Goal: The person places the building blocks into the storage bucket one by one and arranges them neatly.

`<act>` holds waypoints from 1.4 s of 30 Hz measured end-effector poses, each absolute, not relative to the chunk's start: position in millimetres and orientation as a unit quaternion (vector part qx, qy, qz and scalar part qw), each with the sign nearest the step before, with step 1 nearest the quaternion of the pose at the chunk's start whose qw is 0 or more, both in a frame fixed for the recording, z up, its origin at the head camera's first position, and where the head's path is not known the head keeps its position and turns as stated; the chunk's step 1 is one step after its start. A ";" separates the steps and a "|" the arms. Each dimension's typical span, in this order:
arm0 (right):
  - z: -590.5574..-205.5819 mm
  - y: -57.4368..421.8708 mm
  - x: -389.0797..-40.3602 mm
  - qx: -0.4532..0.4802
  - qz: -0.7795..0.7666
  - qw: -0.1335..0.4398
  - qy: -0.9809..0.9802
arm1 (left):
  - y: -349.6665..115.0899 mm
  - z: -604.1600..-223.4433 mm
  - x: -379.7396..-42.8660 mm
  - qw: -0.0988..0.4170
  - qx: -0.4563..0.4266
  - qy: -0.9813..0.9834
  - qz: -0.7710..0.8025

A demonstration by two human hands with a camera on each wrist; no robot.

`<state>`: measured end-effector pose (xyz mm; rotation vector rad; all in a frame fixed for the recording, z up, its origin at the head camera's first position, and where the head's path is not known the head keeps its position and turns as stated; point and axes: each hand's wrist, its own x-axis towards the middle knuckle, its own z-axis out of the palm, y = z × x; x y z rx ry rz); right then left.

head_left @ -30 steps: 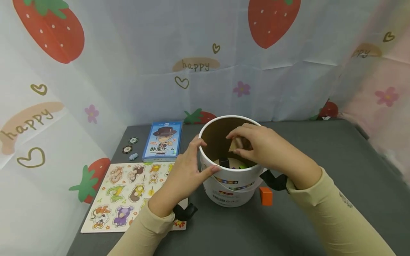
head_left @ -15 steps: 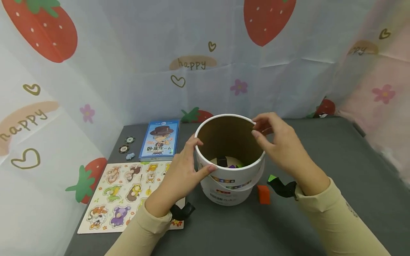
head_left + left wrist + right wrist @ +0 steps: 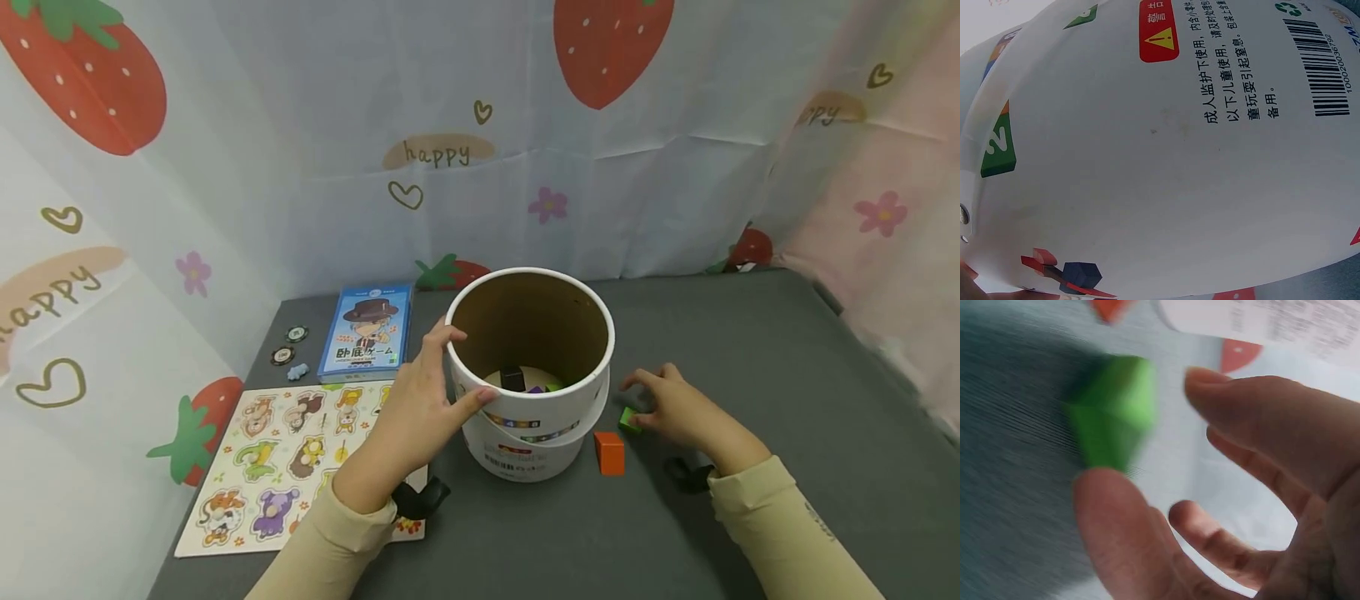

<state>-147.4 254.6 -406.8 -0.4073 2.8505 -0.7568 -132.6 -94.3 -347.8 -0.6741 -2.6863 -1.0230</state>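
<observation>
A white bucket (image 3: 525, 462) stands upright near the middle of the table. My left hand (image 3: 423, 404) grips its left rim, the thumb on the front and the fingertips over the edge. At the bottom inside lie a black block (image 3: 512, 379) and small purple and green pieces. My right hand (image 3: 678, 412) is low over the table, right of the bucket, beside a green block (image 3: 628, 420). In the right wrist view the green block (image 3: 1116, 403) is blurred, and the thumb and fingers are spread apart near it. An orange block (image 3: 610, 454) sits just left of it.
A peg puzzle board (image 3: 247, 500) with animal pieces lies left, partly under my left arm. Behind it are a blue card game box (image 3: 367, 333), two poker chips (image 3: 282, 356) and a small light-blue figure (image 3: 297, 372). A patterned cloth (image 3: 322, 100) hangs behind the table.
My right hand came up out of the bucket, where it held a light tan piece, passed the right rim and moved down to the green block. My left hand stays on the rim.
</observation>
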 end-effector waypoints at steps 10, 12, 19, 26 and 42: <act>-411.1 248.5 -149.4 -0.162 -0.225 -0.006 0.961 | -92.5 -354.2 -134.3 0.094 -0.219 -0.907 -0.348; -395.9 247.8 -149.5 -0.152 -0.234 -0.060 0.959 | -91.0 -354.6 -135.5 0.095 -0.221 -0.908 -0.343; -317.3 229.5 -142.1 -0.166 -0.247 -0.284 0.911 | -91.0 -351.3 -136.3 0.085 -0.214 -0.914 -0.333; -278.5 186.1 -144.0 -0.285 -0.240 -0.291 0.881 | -95.1 -350.6 -135.0 0.086 -0.216 -0.914 -0.333; -288.2 153.4 -145.2 -0.329 -0.259 -0.235 0.877 | -96.4 -349.4 -132.3 0.094 -0.225 -0.912 -0.331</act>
